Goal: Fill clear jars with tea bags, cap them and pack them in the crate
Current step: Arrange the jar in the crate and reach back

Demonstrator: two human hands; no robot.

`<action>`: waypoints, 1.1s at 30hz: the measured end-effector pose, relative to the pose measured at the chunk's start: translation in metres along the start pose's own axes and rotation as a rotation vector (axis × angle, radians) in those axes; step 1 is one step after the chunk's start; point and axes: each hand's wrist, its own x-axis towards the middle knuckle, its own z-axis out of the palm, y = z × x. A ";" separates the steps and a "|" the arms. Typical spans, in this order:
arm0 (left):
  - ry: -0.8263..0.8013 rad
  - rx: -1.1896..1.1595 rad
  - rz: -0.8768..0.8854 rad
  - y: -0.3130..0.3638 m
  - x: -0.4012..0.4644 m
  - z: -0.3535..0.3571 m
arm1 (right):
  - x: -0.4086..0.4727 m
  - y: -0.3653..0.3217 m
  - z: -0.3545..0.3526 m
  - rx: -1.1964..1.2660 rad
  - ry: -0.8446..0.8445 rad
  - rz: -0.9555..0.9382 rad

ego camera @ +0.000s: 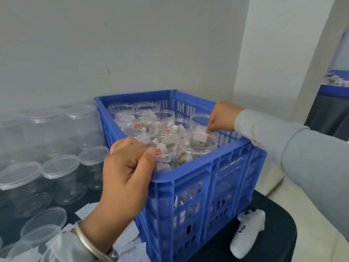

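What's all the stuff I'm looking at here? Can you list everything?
crate: one, blue, on the dark table.
jars of tea bags: about ten, clear, uncapped, standing in the crate.
capped jars: many, clear, left of the crate.
loose lids: a few, clear, front left.
paper slips: several, white, under the left wrist.
white device: one, marked with digits, right of the crate.
left hand: grips the crate's near rim.
right hand: pinches at a jar by the crate's right wall.
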 end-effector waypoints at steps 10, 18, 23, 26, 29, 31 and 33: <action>-0.009 0.010 -0.021 0.004 0.000 -0.003 | -0.002 -0.005 0.014 -0.439 -0.659 0.041; -0.172 0.064 -0.037 0.010 0.005 -0.013 | -0.005 -0.007 0.004 -0.136 -0.340 0.063; -0.308 0.019 -0.149 0.017 0.013 -0.027 | -0.016 -0.052 -0.015 0.692 0.264 0.058; -0.233 -0.193 -0.362 0.024 0.022 -0.048 | -0.042 -0.111 -0.030 0.709 0.471 -0.171; -0.077 -0.312 -0.476 0.022 0.028 -0.089 | -0.075 -0.171 -0.040 0.609 0.493 -0.425; -0.011 -0.283 -0.503 0.016 0.025 -0.127 | -0.093 -0.206 -0.041 0.536 0.470 -0.566; 0.034 -0.202 -0.519 0.008 0.015 -0.169 | -0.104 -0.237 -0.035 0.468 0.426 -0.651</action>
